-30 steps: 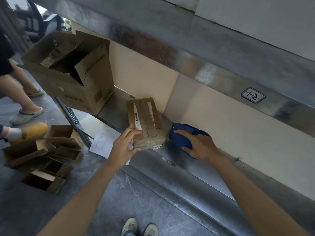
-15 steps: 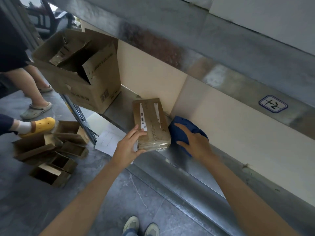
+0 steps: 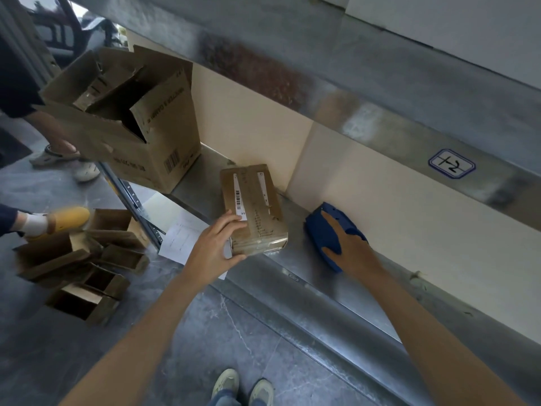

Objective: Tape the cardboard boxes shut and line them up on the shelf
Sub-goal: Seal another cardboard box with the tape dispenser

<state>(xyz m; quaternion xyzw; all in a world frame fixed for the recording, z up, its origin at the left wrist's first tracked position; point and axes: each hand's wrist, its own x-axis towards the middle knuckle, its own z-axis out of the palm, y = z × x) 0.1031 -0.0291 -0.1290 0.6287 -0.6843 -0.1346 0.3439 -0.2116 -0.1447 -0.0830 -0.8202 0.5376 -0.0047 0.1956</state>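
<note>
A small taped cardboard box [image 3: 257, 200] with a barcode strip lies flat on the metal shelf [image 3: 322, 276]. My left hand [image 3: 215, 247] grips its near left corner, fingers on top and thumb against the front face. To the right, a blue tape dispenser [image 3: 325, 232] lies on the shelf against the cream back panel. My right hand [image 3: 349, 247] rests on top of the dispenser, fingers spread over it. A large open cardboard box [image 3: 126, 121] stands at the shelf's left end, flaps up.
Several small open cardboard boxes [image 3: 79, 259] lie on the grey floor at left, beside a sheet of paper [image 3: 184, 238]. Other people's legs and shoes [image 3: 63, 219] stand at the far left. An upper shelf beam with a label [image 3: 450, 164] overhangs. My shoes [image 3: 243, 388] show below.
My right hand has slid the blue tape dispenser to the right, away from the small box. My left hand stays on the box's near corner.
</note>
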